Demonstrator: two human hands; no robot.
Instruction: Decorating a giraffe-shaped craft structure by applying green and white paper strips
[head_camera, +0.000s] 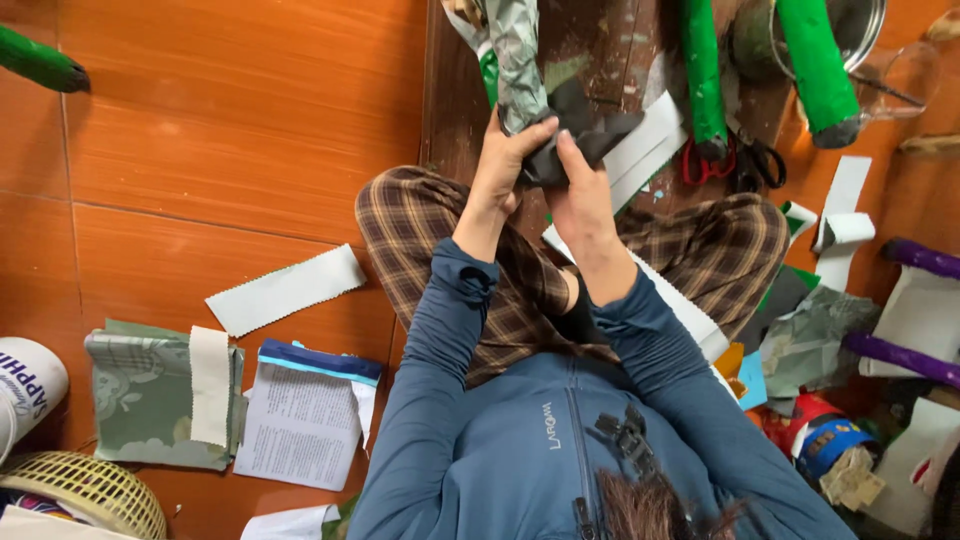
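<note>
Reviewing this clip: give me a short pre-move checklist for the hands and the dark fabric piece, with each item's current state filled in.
1. Left hand grips the dark fabric piece: ok, fingers closed on it.
2. Right hand also on the fabric: ok, thumb pressed against it.
3. Fabric meets the grey-green wrapped roll: ok, they touch; whether it is fastened, cannot tell.
4. Red-handled scissors clear of both hands: ok, lying on the wooden board beside the black scissors.
5. White strip under the fabric free: cannot tell, partly hidden.
6. Fabric flat, without folds: not ok, it is bunched.
</note>
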